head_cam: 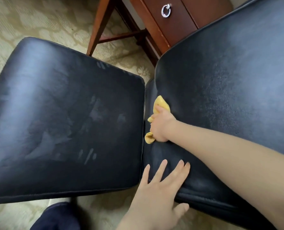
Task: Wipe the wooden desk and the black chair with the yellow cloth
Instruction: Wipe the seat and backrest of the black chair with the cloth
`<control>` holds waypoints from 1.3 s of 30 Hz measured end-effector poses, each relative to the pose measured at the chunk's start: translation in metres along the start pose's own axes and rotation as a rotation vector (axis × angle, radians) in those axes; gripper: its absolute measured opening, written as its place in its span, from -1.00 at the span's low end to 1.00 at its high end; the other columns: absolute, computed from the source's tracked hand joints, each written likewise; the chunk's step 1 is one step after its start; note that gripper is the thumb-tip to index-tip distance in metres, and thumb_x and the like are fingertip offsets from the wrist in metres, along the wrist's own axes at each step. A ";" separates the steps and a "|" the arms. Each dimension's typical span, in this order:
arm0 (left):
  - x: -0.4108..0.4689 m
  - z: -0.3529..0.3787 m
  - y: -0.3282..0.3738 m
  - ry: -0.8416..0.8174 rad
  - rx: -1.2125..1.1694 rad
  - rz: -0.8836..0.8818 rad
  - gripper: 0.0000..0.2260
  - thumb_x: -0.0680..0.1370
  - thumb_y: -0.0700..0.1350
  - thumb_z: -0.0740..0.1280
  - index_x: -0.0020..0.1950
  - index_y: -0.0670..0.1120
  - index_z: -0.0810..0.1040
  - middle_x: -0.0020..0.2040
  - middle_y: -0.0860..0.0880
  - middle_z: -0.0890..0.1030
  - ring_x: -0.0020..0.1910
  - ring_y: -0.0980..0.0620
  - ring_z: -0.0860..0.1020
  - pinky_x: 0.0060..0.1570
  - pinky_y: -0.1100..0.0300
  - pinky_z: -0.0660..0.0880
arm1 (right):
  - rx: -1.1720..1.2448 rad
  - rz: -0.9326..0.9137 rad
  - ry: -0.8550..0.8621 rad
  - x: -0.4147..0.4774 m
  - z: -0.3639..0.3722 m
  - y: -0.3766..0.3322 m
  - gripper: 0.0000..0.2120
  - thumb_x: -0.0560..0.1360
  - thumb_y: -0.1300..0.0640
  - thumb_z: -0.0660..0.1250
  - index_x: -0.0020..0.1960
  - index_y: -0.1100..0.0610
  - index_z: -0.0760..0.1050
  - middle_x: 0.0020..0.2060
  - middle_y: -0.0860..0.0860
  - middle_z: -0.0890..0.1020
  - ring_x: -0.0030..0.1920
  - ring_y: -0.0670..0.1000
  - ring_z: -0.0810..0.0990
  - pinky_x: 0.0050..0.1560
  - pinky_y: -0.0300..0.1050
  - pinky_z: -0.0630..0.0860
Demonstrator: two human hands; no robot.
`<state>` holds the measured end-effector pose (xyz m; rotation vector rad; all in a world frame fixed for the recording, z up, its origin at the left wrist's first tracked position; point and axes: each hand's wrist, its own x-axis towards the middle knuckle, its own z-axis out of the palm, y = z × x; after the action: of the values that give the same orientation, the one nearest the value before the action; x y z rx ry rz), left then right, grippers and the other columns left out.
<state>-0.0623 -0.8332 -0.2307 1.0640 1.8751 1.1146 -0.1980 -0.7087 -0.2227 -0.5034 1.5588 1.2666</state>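
Note:
The black chair fills most of the head view: its seat cushion (63,122) on the left and its backrest (229,80) on the right. My right hand (161,127) grips the bunched yellow cloth (161,102) and presses it on the lower backrest, right by the crease where it meets the seat. My left hand (161,190) lies flat with spread fingers on the near edge of the backrest, the thumb under the rim. The wooden desk (171,19) stands behind the chair at the top, showing a leg and a drawer with a ring pull.
Patterned beige carpet (29,19) surrounds the chair. The desk's leg and crossbars (103,25) stand close behind the seat. A dark blue clothed leg (58,216) shows at the bottom edge.

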 end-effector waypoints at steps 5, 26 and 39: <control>-0.007 -0.006 0.010 0.049 -0.040 -0.033 -0.30 0.61 0.10 0.13 0.45 0.25 -0.41 0.48 0.33 -0.32 0.46 0.21 -0.35 0.45 0.08 -0.36 | 0.127 -0.091 0.077 -0.029 0.009 -0.012 -0.63 0.61 0.01 -0.03 0.28 0.02 0.45 0.28 -0.03 0.48 0.41 0.09 0.28 0.40 0.17 -0.04; -0.061 0.016 0.045 0.216 -0.272 -0.155 -0.42 0.65 -0.15 0.15 0.55 0.11 -0.11 0.50 0.24 -0.12 0.52 0.24 -0.08 0.51 0.13 -0.10 | 0.462 0.588 0.706 -0.280 0.133 -0.071 -0.51 0.45 -0.03 0.08 0.24 0.11 0.56 0.24 0.10 0.56 0.26 0.22 0.50 0.25 0.32 0.18; -0.016 -0.084 0.016 -0.118 0.277 -0.013 -0.31 0.58 -0.34 0.06 0.55 0.11 -0.21 0.56 0.15 -0.20 0.54 0.14 -0.13 0.50 0.01 -0.09 | 0.237 0.144 0.353 -0.137 0.057 -0.129 -0.54 0.64 -0.01 0.00 0.51 0.09 0.15 0.49 0.09 0.21 0.51 0.21 -0.02 0.30 0.42 -0.37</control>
<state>-0.1232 -0.8708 -0.1817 1.2393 1.9758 0.7798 -0.0152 -0.7408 -0.1585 -0.4871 2.0444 1.1200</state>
